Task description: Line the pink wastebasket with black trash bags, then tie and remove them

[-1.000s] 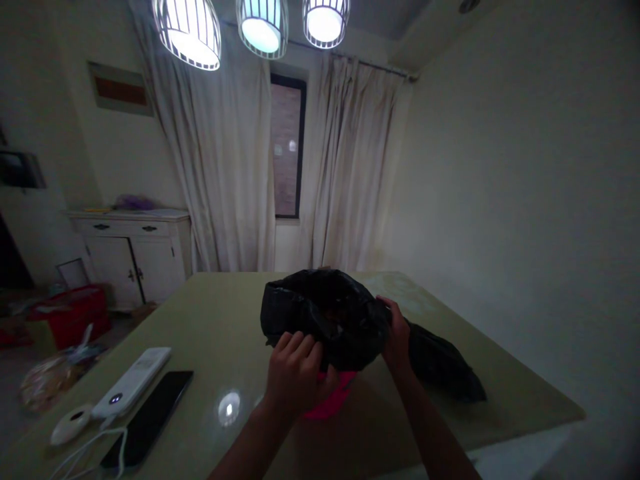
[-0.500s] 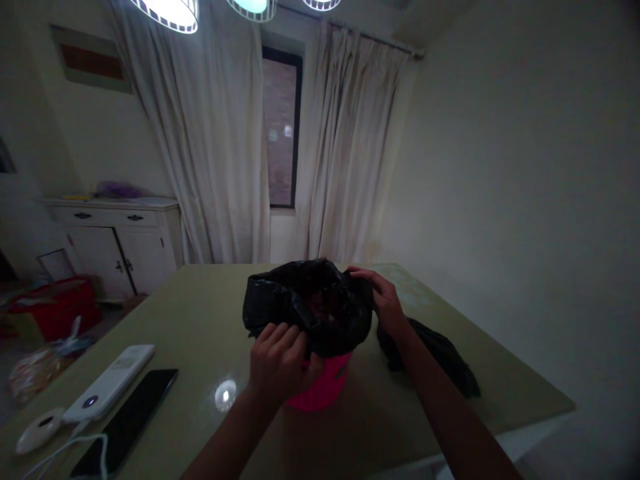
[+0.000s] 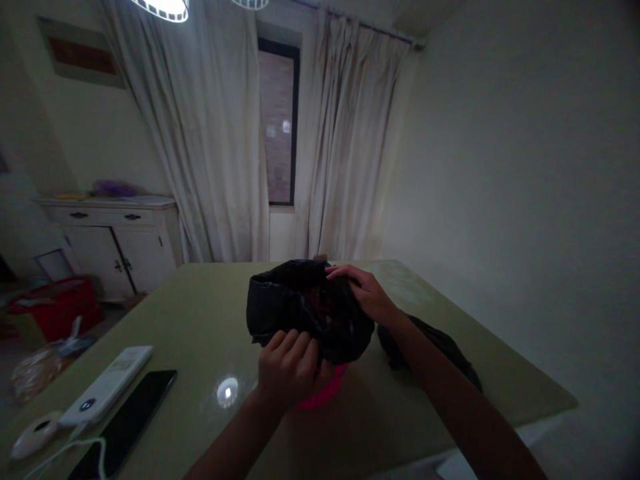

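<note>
Nearest on the left of the greenish surface (image 3: 200, 313) lie a white cable (image 3: 55, 455), a small white puck-shaped device (image 3: 34, 434), a black phone (image 3: 126, 424) lying flat and, just beside it, a white remote (image 3: 106, 386) with a lit dot; a lamp's glare sits on the surface between the phone and the left hand (image 3: 290, 368). That hand is clenched on the near rim of a black plastic bag (image 3: 280, 303), its fingers (image 3: 293, 344) curled over the edge, and under it a bright pink bin (image 3: 323, 393) shows only as a low sliver, the bag draped over its top. The right hand (image 3: 365, 293) reaches across from the right and grips the far rim of the same bag, fingers hooked over the edge, so the bag's mouth lies between the two hands near the middle of the surface. Behind the right forearm a second crumpled black bag (image 3: 440, 350) lies on the surface, apart from the bin. Off the left edge, on the floor, stand a red box (image 3: 53, 310) and a clear wrapped bundle (image 3: 40, 370). Farther back a white cabinet (image 3: 115, 243) stands against the wall, then pale curtains (image 3: 220, 147) framing a dark window (image 3: 277, 127), with a lamp (image 3: 160, 8) glowing overhead
</note>
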Action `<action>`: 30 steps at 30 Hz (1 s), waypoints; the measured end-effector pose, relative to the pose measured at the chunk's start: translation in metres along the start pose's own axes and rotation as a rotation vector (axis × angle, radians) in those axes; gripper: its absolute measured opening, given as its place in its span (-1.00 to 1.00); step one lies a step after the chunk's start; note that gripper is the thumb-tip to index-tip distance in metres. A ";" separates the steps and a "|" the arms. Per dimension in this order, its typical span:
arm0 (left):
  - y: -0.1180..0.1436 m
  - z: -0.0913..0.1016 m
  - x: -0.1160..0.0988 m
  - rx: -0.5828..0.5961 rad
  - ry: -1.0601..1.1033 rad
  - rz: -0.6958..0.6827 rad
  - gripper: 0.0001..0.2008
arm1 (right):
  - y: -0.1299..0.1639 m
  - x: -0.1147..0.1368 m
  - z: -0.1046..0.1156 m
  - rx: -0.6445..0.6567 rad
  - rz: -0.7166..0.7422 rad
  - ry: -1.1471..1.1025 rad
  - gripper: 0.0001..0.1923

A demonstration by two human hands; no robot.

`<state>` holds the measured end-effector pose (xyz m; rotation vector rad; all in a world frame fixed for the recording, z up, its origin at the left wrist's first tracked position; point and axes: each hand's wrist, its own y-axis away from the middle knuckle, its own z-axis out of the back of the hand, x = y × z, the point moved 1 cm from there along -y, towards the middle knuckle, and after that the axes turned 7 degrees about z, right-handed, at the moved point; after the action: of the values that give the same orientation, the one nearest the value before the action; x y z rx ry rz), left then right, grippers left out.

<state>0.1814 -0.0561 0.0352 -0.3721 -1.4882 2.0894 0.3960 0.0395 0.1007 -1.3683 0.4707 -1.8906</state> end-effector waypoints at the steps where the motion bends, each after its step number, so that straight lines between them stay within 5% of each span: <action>1: 0.000 -0.001 -0.002 -0.002 -0.007 0.002 -0.65 | -0.004 0.001 -0.004 0.011 0.002 -0.007 -0.74; 10: -0.003 -0.011 -0.016 0.038 -0.007 0.008 -0.67 | -0.043 0.045 -0.032 -0.099 0.092 -0.287 -0.82; 15: 0.000 -0.003 -0.012 0.136 -0.027 0.056 -0.80 | -0.034 0.060 -0.002 -0.410 0.233 -0.236 -0.90; 21: 0.000 0.006 -0.012 0.198 -0.020 0.093 -0.76 | -0.008 0.012 0.046 -0.794 0.171 -0.304 -0.87; 24: -0.002 0.004 -0.015 0.216 -0.027 0.095 -0.74 | 0.000 0.009 0.056 -0.794 0.153 -0.343 -0.83; 30: -0.008 0.004 -0.019 0.308 0.004 0.157 -0.77 | -0.002 0.058 0.047 -0.565 0.190 -0.210 -0.89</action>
<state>0.1967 -0.0681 0.0422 -0.3832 -1.1402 2.3944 0.4301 0.0036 0.1572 -1.7833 1.0415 -1.4923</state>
